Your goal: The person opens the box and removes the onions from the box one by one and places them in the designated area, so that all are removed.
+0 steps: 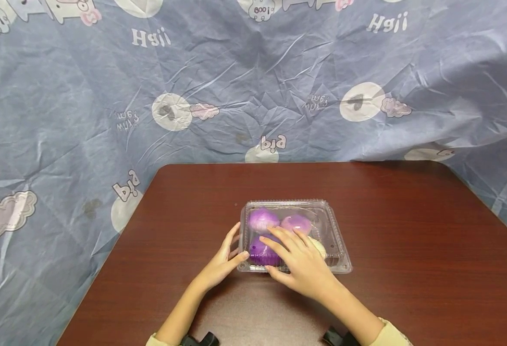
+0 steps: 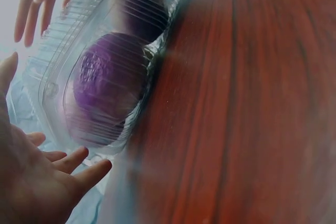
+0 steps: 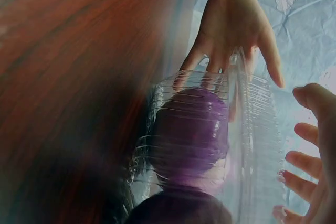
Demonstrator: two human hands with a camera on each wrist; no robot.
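Observation:
A clear plastic clamshell box [image 1: 343, 265] with its lid down sits on the table. Inside are a lilac round thing [image 1: 264, 220], a pinkish-purple one [image 1: 296, 223], a deep purple one [image 1: 259, 251] and a pale cream one [image 1: 318, 246]; their kind is unclear. My left hand [image 1: 218, 266] is at the box's left side, fingers extended along its end wall and thumb near the front left corner. Over the lid's front part my right hand [image 1: 302, 266] spreads its fingers. In the right wrist view those fingers [image 3: 304, 166] appear just off the lid.
The box stands near the middle of a dark red-brown wooden table [image 1: 409, 230]. A wrinkled blue-grey printed cloth [image 1: 253, 86] hangs behind and beside the table. Black wrist devices [image 1: 201, 339] show at the bottom edge, by pale yellow sleeves.

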